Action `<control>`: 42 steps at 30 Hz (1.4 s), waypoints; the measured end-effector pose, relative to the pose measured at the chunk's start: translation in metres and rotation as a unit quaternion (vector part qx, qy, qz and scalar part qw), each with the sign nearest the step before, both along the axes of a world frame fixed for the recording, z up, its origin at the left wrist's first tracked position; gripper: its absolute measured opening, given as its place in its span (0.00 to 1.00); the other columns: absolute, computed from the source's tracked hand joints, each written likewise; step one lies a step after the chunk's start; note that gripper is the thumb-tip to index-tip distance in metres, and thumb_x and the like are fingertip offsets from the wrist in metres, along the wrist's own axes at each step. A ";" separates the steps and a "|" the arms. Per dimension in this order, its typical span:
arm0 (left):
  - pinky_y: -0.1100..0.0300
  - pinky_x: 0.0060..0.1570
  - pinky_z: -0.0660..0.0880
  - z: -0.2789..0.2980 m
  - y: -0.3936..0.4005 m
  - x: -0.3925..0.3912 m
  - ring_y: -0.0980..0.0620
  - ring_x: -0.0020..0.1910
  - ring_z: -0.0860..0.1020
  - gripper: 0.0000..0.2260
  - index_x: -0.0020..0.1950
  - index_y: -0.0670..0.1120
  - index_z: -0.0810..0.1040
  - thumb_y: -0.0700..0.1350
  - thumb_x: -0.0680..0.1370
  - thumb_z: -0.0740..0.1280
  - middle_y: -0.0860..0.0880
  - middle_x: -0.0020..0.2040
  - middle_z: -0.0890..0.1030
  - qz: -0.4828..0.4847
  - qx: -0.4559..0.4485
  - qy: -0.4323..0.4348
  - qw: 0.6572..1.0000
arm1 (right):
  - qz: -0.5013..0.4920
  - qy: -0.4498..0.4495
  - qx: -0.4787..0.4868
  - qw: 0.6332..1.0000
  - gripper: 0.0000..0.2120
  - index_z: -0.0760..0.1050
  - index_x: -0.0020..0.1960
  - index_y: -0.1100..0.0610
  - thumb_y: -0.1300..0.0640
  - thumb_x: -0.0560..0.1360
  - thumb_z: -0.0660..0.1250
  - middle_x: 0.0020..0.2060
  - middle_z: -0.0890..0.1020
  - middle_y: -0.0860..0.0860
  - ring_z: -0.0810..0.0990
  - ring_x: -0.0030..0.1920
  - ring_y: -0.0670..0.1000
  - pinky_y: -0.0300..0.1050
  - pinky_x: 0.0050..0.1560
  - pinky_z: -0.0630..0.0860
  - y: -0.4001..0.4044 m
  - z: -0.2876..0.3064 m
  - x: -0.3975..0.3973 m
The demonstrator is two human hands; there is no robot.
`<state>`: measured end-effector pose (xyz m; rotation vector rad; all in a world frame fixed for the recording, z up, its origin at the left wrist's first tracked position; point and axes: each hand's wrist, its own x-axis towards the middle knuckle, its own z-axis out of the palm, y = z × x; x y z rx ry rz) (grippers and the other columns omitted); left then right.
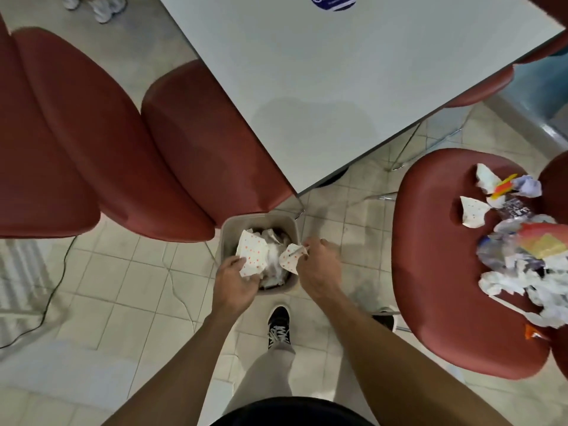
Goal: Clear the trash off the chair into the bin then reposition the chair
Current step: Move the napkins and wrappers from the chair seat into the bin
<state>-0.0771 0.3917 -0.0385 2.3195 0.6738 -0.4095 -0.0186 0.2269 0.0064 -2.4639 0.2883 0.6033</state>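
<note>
A small beige bin (229,229) stands on the tiled floor, partly filled with crumpled paper. My left hand (233,281) holds a white napkin with red dots (252,255) over the bin's near rim. My right hand (318,265) pinches a smaller dotted paper scrap (290,258) over the bin's right side. To the right stands a red chair (436,259) whose seat carries a pile of trash (522,247): crumpled white paper, dotted napkins and colourful wrappers.
A white table (353,81) fills the upper middle, its corner just beyond the bin. Two red chair seats (92,142) lie to the left. A black cable (58,272) runs across the floor at left. My shoe (279,327) is just behind the bin.
</note>
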 end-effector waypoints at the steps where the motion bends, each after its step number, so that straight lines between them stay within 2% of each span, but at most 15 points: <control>1: 0.60 0.66 0.64 -0.001 0.003 -0.001 0.49 0.67 0.70 0.24 0.66 0.39 0.74 0.45 0.73 0.71 0.46 0.67 0.71 0.002 -0.003 0.002 1.000 | 0.006 0.000 0.002 1.000 0.19 0.72 0.64 0.54 0.64 0.74 0.60 0.60 0.76 0.53 0.77 0.55 0.56 0.45 0.48 0.73 0.005 -0.002 -0.001; 5: 0.60 0.64 0.65 -0.006 0.015 -0.005 0.46 0.66 0.70 0.26 0.71 0.42 0.69 0.44 0.74 0.70 0.43 0.68 0.70 0.006 -0.034 0.026 0.999 | 0.045 0.006 -0.011 0.999 0.20 0.69 0.67 0.51 0.59 0.75 0.62 0.62 0.73 0.52 0.78 0.54 0.56 0.42 0.44 0.66 0.022 -0.005 -0.005; 10: 0.60 0.59 0.67 -0.008 0.017 -0.002 0.47 0.64 0.71 0.27 0.72 0.46 0.67 0.45 0.74 0.70 0.44 0.66 0.69 0.010 -0.052 0.038 0.998 | 0.029 0.013 0.001 0.999 0.23 0.68 0.68 0.50 0.61 0.73 0.63 0.62 0.71 0.53 0.78 0.55 0.57 0.47 0.50 0.73 0.022 -0.006 -0.004; 17: 0.58 0.59 0.71 0.000 -0.001 0.016 0.48 0.61 0.73 0.23 0.68 0.50 0.72 0.44 0.73 0.70 0.47 0.62 0.72 -0.024 -0.058 0.033 0.997 | 0.001 -0.002 0.018 1.000 0.24 0.67 0.69 0.51 0.62 0.74 0.65 0.66 0.68 0.54 0.77 0.56 0.55 0.49 0.52 0.77 -0.004 -0.003 0.000; 19: 0.61 0.58 0.68 0.002 -0.011 0.023 0.50 0.61 0.73 0.23 0.67 0.50 0.72 0.44 0.73 0.70 0.49 0.62 0.72 -0.052 -0.057 0.040 0.996 | -0.008 -0.005 0.021 1.000 0.24 0.67 0.70 0.52 0.61 0.75 0.64 0.64 0.70 0.54 0.77 0.56 0.54 0.49 0.54 0.77 -0.018 -0.002 0.002; 22: 0.61 0.60 0.68 0.005 -0.031 0.036 0.50 0.62 0.73 0.24 0.67 0.51 0.72 0.45 0.72 0.71 0.49 0.63 0.74 -0.094 -0.054 0.037 0.993 | -0.028 -0.015 0.026 0.999 0.24 0.66 0.71 0.52 0.61 0.76 0.64 0.63 0.71 0.53 0.77 0.55 0.53 0.48 0.54 0.78 -0.048 -0.002 0.004; 27: 0.49 0.63 0.71 -0.001 -0.070 0.056 0.50 0.60 0.74 0.22 0.63 0.56 0.74 0.51 0.69 0.68 0.51 0.60 0.77 -0.139 -0.049 0.039 0.988 | -0.069 -0.020 0.022 0.997 0.24 0.67 0.70 0.54 0.61 0.75 0.64 0.62 0.71 0.53 0.75 0.57 0.54 0.48 0.56 0.76 -0.113 -0.005 0.011; 33: 0.53 0.68 0.66 0.001 -0.156 0.082 0.48 0.67 0.69 0.24 0.70 0.49 0.70 0.43 0.74 0.70 0.46 0.66 0.72 -0.193 -0.052 0.047 0.979 | -0.133 -0.033 -0.002 0.991 0.23 0.70 0.67 0.54 0.59 0.73 0.65 0.60 0.73 0.55 0.74 0.59 0.57 0.49 0.56 0.73 -0.212 -0.010 0.022; 38: 0.49 0.65 0.70 -0.004 -0.237 0.107 0.48 0.65 0.71 0.26 0.71 0.53 0.68 0.47 0.74 0.70 0.47 0.67 0.70 -0.242 -0.047 0.056 0.967 | -0.177 -0.040 -0.012 0.983 0.22 0.70 0.66 0.54 0.60 0.72 0.65 0.60 0.73 0.55 0.75 0.57 0.59 0.51 0.55 0.75 -0.296 -0.017 0.037; 42: 0.50 0.68 0.67 -0.015 -0.306 0.133 0.49 0.70 0.67 0.28 0.72 0.56 0.66 0.49 0.74 0.70 0.49 0.71 0.68 -0.268 -0.044 0.054 0.961 | -0.188 -0.037 -0.013 0.981 0.23 0.70 0.67 0.54 0.59 0.73 0.66 0.61 0.71 0.56 0.75 0.58 0.58 0.51 0.55 0.75 -0.358 -0.024 0.056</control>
